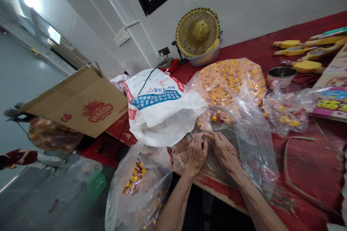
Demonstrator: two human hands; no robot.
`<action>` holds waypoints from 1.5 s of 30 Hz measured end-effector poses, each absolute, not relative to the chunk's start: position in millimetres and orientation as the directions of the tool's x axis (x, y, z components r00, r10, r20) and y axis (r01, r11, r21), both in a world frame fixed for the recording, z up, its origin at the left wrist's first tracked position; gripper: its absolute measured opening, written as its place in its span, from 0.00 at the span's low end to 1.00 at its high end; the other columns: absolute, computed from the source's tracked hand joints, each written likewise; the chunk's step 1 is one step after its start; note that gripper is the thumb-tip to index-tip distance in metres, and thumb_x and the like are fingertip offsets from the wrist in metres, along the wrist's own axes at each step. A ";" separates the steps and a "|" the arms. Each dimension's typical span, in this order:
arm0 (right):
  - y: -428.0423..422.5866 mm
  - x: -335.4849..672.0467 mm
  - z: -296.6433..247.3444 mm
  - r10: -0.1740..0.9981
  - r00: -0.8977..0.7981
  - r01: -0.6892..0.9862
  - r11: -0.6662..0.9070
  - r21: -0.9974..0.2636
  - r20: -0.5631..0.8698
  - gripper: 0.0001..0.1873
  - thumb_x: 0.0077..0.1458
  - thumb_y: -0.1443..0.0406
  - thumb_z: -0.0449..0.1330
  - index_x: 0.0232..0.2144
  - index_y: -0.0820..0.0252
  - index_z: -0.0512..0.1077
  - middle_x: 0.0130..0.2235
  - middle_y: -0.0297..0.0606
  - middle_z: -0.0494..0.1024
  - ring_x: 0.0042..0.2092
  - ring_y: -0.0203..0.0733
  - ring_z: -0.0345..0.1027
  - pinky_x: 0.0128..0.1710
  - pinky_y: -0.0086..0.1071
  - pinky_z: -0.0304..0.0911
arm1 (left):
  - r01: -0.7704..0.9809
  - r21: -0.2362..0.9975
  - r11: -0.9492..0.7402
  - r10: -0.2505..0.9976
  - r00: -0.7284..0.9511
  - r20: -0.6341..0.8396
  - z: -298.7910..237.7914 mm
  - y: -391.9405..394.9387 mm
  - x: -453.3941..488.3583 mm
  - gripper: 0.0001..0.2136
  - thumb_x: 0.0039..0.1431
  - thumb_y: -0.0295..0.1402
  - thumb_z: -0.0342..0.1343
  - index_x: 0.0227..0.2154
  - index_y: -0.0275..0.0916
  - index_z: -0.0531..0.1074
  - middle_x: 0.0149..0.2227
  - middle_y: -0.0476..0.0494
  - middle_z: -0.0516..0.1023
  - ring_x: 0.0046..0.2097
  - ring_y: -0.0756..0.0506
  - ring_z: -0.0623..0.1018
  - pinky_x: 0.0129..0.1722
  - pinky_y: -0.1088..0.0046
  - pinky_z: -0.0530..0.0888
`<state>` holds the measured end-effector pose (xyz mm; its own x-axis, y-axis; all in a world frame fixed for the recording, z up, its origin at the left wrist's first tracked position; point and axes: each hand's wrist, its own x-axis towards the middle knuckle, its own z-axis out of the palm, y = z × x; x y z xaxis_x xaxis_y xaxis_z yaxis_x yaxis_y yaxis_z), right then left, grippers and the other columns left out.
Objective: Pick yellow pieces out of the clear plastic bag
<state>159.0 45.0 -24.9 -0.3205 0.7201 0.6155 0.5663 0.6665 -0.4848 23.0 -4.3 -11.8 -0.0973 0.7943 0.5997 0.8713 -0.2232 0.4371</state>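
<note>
My left hand (pixel 197 151) and my right hand (pixel 224 152) meet at the table's near edge, fingers closed. Between their fingertips is a small printed pink tube (pixel 208 135) with a yellow end. Just beyond them lies a large clear plastic bag (pixel 233 83) full of yellow caps and pink pieces, several spilling from its mouth towards my fingers. A white woven sack (pixel 154 108) with blue and red print rests to the left. Below it, a clear bag (pixel 138 195) hangs by the table edge, with capped red-and-yellow tubes (pixel 135 177) inside.
A cardboard box (pixel 86 103) stands at left. Behind are a straw hat (pixel 199 30) and a basin (pixel 204 57). On the right are a metal cup (pixel 281 75), a small bag of pieces (pixel 286 112) and yellow wooden-handled tools (pixel 306 65). A green stool (pixel 97 184) and a person (pixel 27 157) appear lower left.
</note>
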 end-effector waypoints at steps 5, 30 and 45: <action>44.2 156.5 -24.8 0.742 -0.289 0.565 0.643 -0.517 0.605 0.21 0.79 0.62 0.44 0.53 0.58 0.76 0.45 0.46 0.80 0.42 0.48 0.77 0.40 0.34 0.71 | 0.858 0.471 -0.205 0.770 -0.156 0.619 -9.7 -5.9 23.6 0.09 0.73 0.26 0.49 0.50 0.40 0.72 0.43 0.41 0.80 0.42 0.45 0.80 0.43 0.68 0.79; 45.1 153.5 -24.1 0.753 -0.295 0.589 0.628 -0.509 0.588 0.21 0.80 0.63 0.43 0.45 0.58 0.76 0.40 0.43 0.78 0.40 0.47 0.72 0.41 0.34 0.67 | 0.710 0.687 -0.155 0.778 -0.341 0.528 -9.8 0.3 20.2 0.09 0.75 0.35 0.50 0.43 0.40 0.74 0.42 0.40 0.81 0.41 0.44 0.81 0.43 0.68 0.78; 45.0 153.5 -27.2 0.760 -0.258 0.527 0.628 -0.573 0.596 0.19 0.79 0.64 0.44 0.53 0.59 0.75 0.46 0.46 0.79 0.46 0.49 0.73 0.45 0.37 0.70 | 0.731 0.636 -0.245 0.745 -0.277 0.606 -10.6 2.9 21.0 0.07 0.74 0.33 0.51 0.44 0.41 0.74 0.40 0.42 0.80 0.39 0.45 0.80 0.41 0.70 0.77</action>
